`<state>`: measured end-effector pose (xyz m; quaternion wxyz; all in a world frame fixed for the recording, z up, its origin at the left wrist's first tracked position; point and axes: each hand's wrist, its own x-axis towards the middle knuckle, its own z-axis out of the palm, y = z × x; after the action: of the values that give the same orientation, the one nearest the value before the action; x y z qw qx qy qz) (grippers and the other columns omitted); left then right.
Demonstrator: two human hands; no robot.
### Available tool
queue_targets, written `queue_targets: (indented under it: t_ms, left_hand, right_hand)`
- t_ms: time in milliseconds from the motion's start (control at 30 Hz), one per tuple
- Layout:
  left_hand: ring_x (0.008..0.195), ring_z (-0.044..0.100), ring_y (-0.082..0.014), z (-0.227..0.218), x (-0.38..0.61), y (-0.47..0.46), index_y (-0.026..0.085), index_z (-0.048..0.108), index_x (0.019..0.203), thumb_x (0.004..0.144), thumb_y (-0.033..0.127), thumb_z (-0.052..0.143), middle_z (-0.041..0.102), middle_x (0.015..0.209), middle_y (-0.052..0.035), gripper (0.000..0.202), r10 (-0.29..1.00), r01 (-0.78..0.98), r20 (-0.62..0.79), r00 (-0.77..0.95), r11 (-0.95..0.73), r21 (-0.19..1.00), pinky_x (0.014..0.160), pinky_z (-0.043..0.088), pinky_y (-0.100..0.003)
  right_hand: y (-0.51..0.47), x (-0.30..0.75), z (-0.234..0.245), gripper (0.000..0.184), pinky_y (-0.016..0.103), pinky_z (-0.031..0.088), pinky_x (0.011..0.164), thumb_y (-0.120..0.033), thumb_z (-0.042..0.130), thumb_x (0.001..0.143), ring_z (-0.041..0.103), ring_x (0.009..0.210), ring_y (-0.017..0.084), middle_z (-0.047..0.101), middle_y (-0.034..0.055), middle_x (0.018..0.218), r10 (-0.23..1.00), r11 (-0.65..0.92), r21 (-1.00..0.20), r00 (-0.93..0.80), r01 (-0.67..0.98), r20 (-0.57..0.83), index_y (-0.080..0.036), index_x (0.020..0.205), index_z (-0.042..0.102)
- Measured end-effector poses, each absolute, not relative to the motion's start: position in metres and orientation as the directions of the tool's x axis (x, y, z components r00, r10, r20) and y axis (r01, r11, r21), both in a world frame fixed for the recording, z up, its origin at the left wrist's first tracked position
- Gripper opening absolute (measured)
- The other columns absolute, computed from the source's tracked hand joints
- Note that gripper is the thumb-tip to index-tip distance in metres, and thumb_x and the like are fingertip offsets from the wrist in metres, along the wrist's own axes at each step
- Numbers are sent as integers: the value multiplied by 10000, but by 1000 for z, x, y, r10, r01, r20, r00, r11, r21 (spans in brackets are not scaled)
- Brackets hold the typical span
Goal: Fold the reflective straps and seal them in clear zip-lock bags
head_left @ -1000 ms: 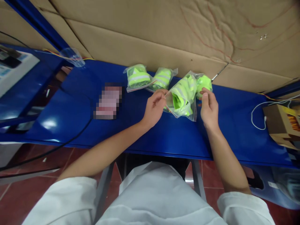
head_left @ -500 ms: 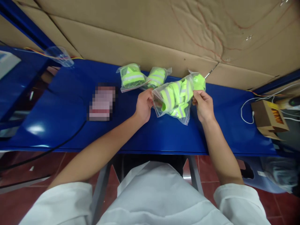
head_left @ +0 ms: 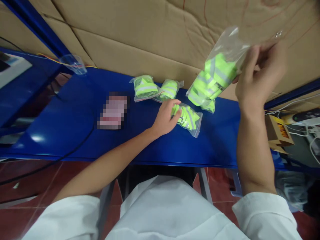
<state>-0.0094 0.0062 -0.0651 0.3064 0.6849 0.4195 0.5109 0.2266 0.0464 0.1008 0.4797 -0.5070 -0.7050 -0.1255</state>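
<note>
My right hand (head_left: 260, 71) is raised in front of the cardboard wall, fingers closed on the top of a clear plastic bag (head_left: 213, 78) holding a folded neon yellow-green reflective vest, which hangs in the air. My left hand (head_left: 165, 116) rests on the blue table (head_left: 75, 133), its fingers curled onto another bagged vest (head_left: 189, 119) lying flat there. Two more bagged vests (head_left: 145, 88) (head_left: 169, 89) lie side by side at the table's back edge.
A blurred pinkish card (head_left: 113, 111) lies left of my left hand. A clear plastic cup (head_left: 73, 63) sits at the back left. A brown carton (head_left: 278, 133) with white cables (head_left: 297, 103) stands at right. A black cable (head_left: 82, 143) crosses the table's left part.
My right hand has lifted one bagged vest up and to the right, off the table. My left hand has stayed low and now touches a bag left on the table.
</note>
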Motion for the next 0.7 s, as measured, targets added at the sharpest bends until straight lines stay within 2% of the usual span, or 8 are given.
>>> queue_targets:
  t_ms: [100,167,233,300,400,500,633,700]
  left_hand:
    - [1534,421,-389,-64,-11,-2,195,482,1550,943,559,717,496,1631,-199,745,797,517,447,406,-604,607,1238,295,-598]
    - [1597,317,-428,-66,-11,-4,183,394,1636,866,659,782,394,1706,-208,985,758,578,384,528,-652,491,1271,212,-642]
    - [1621,264,-438,-68,-10,-4,181,351,1668,831,660,820,340,1735,-205,1072,732,609,335,593,-680,408,1283,183,-660]
    - [1622,256,-440,-70,-11,-4,181,361,1667,832,608,845,321,1742,-208,1055,721,626,315,617,-692,358,1279,207,-658]
    - [1609,286,-434,-71,-11,-3,168,420,1633,870,546,830,350,1724,-217,945,722,639,330,608,-692,335,1255,281,-629]
    - [1591,327,-418,-71,-10,-3,168,464,1603,915,504,794,391,1700,-216,834,719,635,357,597,-695,337,1231,324,-603]
    - [1576,350,-416,-72,-9,-3,167,478,1593,922,477,790,412,1681,-225,803,718,627,372,588,-695,352,1227,325,-598]
    - [1571,356,-417,-73,-9,-2,167,483,1588,930,472,781,418,1675,-229,785,722,627,378,580,-691,359,1223,325,-599]
  right_hand:
    - [58,228,120,448,313,468,851,-481,353,1134,646,936,146,677,108,1031,507,393,-94,-130,915,852,-137,1072,633]
    - [67,230,125,520,339,475,834,-492,288,1143,654,916,175,682,147,1032,500,355,-28,-165,934,850,-105,1072,626]
    - [74,233,127,592,360,479,818,-509,225,1147,656,900,204,677,189,1029,454,317,-12,-141,948,880,-77,1061,621]
    - [79,235,127,595,373,477,814,-479,209,1147,660,891,220,680,205,1020,458,291,-3,-137,957,878,-58,1079,623]
    - [83,238,129,532,368,455,773,-426,262,1136,666,841,226,689,190,972,565,273,27,-183,962,805,-52,1093,638]
    - [84,240,132,589,361,445,792,-440,195,1148,671,884,222,674,211,1015,525,231,-4,-122,973,843,-39,1109,624]
    - [85,238,131,273,347,396,789,-269,425,1108,645,888,217,693,166,994,687,199,-2,-138,980,714,-97,1095,638]
    - [86,237,128,291,366,377,821,-280,378,1126,611,897,216,679,170,1022,694,225,-53,-122,973,709,-107,1120,612]
